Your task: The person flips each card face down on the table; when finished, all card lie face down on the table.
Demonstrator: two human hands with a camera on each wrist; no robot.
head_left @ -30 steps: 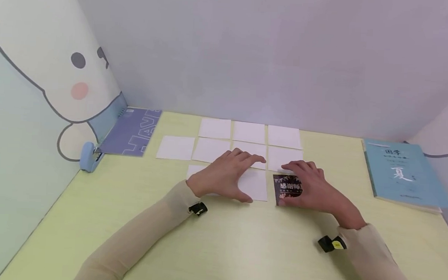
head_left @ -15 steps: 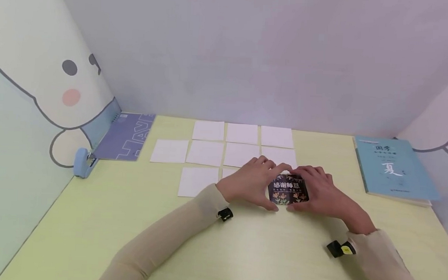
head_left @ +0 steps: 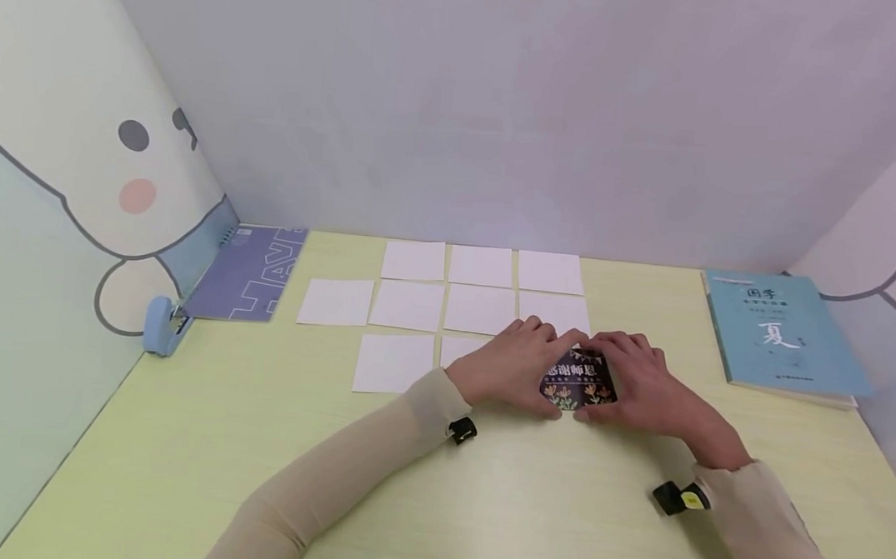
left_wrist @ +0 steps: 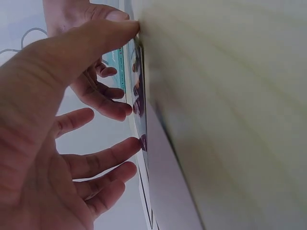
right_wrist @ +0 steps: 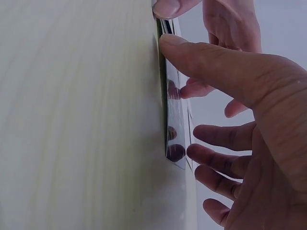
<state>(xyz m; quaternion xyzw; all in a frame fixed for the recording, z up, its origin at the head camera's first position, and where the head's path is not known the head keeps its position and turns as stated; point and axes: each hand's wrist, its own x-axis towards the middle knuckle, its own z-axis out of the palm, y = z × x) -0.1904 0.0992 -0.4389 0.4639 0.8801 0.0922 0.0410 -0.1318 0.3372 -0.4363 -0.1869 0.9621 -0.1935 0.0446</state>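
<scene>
A dark card [head_left: 580, 387] with white lettering and orange flowers lies at the right end of the nearest row of white cards. My left hand [head_left: 515, 367] holds its left side, thumb at the near edge and index finger by the far edge. My right hand [head_left: 649, 390] holds the right side in the same manner. The two thumbs are close together. In the right wrist view the glossy card [right_wrist: 173, 120] lies low over the table, its face reflecting the fingertips. Part of the near row is covered by my left hand; a white card [head_left: 394, 364] shows left of it.
More white cards [head_left: 480, 308] lie in rows behind my hands. At the left are a purple notebook [head_left: 249, 275] and a light blue stapler-like object [head_left: 162, 325]. A blue book [head_left: 783, 336] lies at the right. A wall [head_left: 455, 121] closes off the back.
My left hand has moved right, off the white cards, to the dark card's left side. The right hand stays at its right side. The view has shifted slightly.
</scene>
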